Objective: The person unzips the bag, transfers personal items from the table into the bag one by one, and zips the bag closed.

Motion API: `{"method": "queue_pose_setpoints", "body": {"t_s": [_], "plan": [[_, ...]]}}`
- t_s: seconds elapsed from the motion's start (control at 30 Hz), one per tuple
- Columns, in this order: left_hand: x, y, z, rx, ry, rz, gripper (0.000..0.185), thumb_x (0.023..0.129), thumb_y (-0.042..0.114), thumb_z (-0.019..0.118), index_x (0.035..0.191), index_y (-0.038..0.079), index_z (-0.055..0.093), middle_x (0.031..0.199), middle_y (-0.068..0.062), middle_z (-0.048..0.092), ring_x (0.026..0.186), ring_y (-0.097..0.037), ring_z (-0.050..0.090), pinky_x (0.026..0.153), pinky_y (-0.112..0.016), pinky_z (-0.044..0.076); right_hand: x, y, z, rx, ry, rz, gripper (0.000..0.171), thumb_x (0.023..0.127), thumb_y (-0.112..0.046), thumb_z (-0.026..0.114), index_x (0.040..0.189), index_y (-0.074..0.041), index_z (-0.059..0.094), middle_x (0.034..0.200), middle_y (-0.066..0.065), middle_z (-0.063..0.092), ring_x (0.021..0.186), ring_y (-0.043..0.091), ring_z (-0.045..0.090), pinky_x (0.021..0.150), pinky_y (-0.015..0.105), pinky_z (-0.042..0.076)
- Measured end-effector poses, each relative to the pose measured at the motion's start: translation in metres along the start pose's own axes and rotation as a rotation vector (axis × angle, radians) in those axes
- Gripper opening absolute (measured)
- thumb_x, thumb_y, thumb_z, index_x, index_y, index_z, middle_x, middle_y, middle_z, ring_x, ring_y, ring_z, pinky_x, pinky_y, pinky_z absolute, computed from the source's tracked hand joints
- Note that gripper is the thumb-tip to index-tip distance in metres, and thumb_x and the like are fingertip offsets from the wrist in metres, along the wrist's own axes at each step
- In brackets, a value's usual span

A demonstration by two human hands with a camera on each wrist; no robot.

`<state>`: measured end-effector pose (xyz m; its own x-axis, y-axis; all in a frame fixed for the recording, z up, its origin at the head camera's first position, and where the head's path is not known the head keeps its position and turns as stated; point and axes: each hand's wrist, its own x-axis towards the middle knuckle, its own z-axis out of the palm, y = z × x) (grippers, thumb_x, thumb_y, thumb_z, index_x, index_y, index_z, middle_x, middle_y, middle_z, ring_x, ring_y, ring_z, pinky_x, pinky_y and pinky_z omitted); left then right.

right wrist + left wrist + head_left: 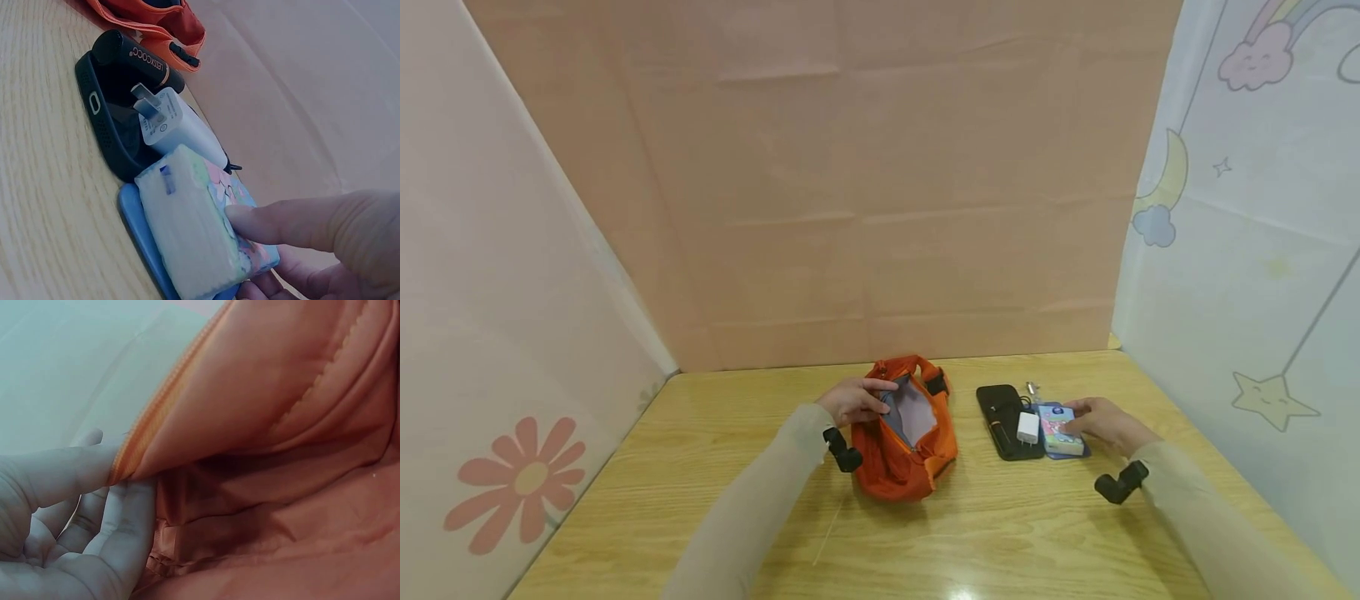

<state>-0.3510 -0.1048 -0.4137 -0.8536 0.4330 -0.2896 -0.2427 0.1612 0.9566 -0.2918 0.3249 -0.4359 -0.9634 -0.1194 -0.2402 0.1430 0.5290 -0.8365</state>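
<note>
An orange bag (891,479) with a grey lining lies unzipped on the table. My left hand (853,402) is at its left rim; in the left wrist view the thumb and fingers pinch the zipper edge (145,440). My right hand (1105,422) grips a small tissue pack (1060,432), thumb on its printed top and fingers at the far side. The pack lies over a flat blue item (139,222). Left of it, a white plug adapter (1027,427) and a black lipstick-like tube (134,56) rest on a flat black phone-like slab (996,398).
A small metal keyring-like piece (1033,388) lies behind the adapter. The bag's strap with a black buckle (937,383) curves at its back. Fabric walls stand at the left, right and back of the wooden table (700,433).
</note>
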Motion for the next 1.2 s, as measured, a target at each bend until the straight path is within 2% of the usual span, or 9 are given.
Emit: {"method": "queue_pose_setpoints", "body": {"t_s": [0.17, 0.33, 0.57, 0.7, 0.8, 0.9, 1.07, 1.2], "plan": [[0.001, 0.000, -0.001, 0.000, -0.005, -0.002, 0.054, 0.087, -0.012, 0.059, 0.139, -0.001, 0.050, 0.076, 0.001, 0.053, 0.074, -0.012, 0.061, 0.068, -0.024, 0.052, 0.000, 0.000, 0.000, 0.027, -0.015, -0.019, 0.061, 0.087, 0.000, 0.064, 0.132, 0.025, 0.031, 0.116, 0.029, 0.050, 0.093, 0.018, 0.056, 0.080, 0.027, 0.050], [0.000, 0.002, 0.000, -0.002, 0.008, -0.002, 0.053, 0.087, -0.012, 0.059, 0.139, 0.000, 0.052, 0.077, 0.001, 0.054, 0.074, -0.012, 0.062, 0.068, -0.025, 0.052, 0.001, -0.003, 0.001, 0.042, -0.023, -0.042, 0.063, 0.086, 0.002, 0.063, 0.134, 0.024, 0.028, 0.124, 0.037, 0.045, 0.095, 0.019, 0.057, 0.083, 0.029, 0.052], [-0.003, 0.003, 0.000, 0.009, 0.021, -0.004, 0.052, 0.087, -0.012, 0.059, 0.138, 0.000, 0.052, 0.079, 0.001, 0.055, 0.074, -0.012, 0.062, 0.069, -0.024, 0.053, 0.000, -0.006, 0.001, -0.017, -0.026, -0.023, 0.069, 0.088, -0.005, 0.064, 0.139, 0.022, 0.026, 0.138, 0.045, 0.030, 0.111, 0.033, 0.055, 0.099, 0.046, 0.045], [-0.003, 0.003, 0.001, 0.015, 0.025, -0.004, 0.052, 0.087, -0.012, 0.059, 0.138, 0.001, 0.053, 0.080, 0.000, 0.055, 0.074, -0.011, 0.062, 0.068, -0.024, 0.052, -0.004, -0.001, -0.001, -0.034, -0.064, -0.044, 0.071, 0.093, -0.012, 0.061, 0.140, 0.023, 0.021, 0.140, 0.046, 0.026, 0.117, 0.038, 0.053, 0.103, 0.049, 0.042], [-0.004, 0.003, 0.001, 0.013, 0.031, -0.006, 0.051, 0.088, -0.011, 0.059, 0.137, 0.002, 0.054, 0.082, 0.000, 0.054, 0.075, -0.012, 0.062, 0.068, -0.024, 0.052, -0.007, 0.003, -0.002, -0.032, -0.107, -0.077, 0.077, 0.093, -0.016, 0.063, 0.141, 0.023, 0.017, 0.141, 0.048, 0.022, 0.125, 0.049, 0.044, 0.104, 0.052, 0.040], [-0.004, 0.003, 0.001, 0.005, 0.037, -0.009, 0.051, 0.087, -0.012, 0.060, 0.136, 0.002, 0.056, 0.084, -0.001, 0.054, 0.075, -0.012, 0.062, 0.068, -0.024, 0.052, -0.006, 0.008, -0.002, -0.041, -0.120, -0.102, 0.081, 0.090, -0.017, 0.069, 0.140, 0.023, 0.019, 0.140, 0.046, 0.027, 0.123, 0.050, 0.044, 0.104, 0.052, 0.040], [-0.003, 0.003, 0.000, 0.000, 0.041, -0.011, 0.050, 0.087, -0.012, 0.060, 0.135, 0.002, 0.056, 0.090, -0.002, 0.055, 0.076, -0.012, 0.062, 0.069, -0.024, 0.052, -0.004, 0.012, -0.001, -0.071, -0.092, -0.124, 0.079, 0.087, -0.016, 0.072, 0.137, 0.024, 0.025, 0.135, 0.042, 0.037, 0.116, 0.039, 0.051, 0.099, 0.049, 0.043], [-0.002, 0.001, 0.000, -0.014, 0.053, -0.015, 0.049, 0.086, -0.012, 0.061, 0.133, 0.002, 0.058, 0.097, -0.003, 0.058, 0.076, -0.012, 0.062, 0.069, -0.025, 0.053, -0.006, 0.010, 0.002, -0.065, -0.063, -0.113, 0.080, 0.085, -0.015, 0.074, 0.136, 0.022, 0.025, 0.135, 0.044, 0.035, 0.118, 0.047, 0.047, 0.100, 0.053, 0.041]]}}
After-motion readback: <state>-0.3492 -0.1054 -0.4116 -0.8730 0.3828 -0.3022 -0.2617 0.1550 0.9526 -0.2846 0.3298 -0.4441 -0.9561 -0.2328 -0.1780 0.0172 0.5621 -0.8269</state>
